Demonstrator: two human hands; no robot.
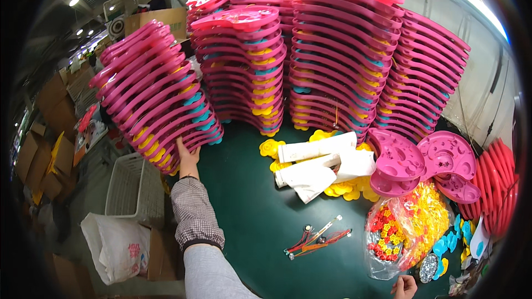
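Observation:
My left hand is at the lower right side of a leaning stack of curved pink plastic pieces. Its fingers close on the edge of the low layers and are partly hidden there. Blue and yellow scalloped parts show between the layers. By the table's near right edge, my right hand has its fingers curled in; whether anything is inside them is hidden. Close to it lie a clear bag of red and yellow flower-shaped bits and a silvery oval piece.
More tall pink stacks line the back of the green table. White rolls rest on yellow flower-shaped pieces. Small wired parts lie mid-table. Red pieces stand right; a white crate is left.

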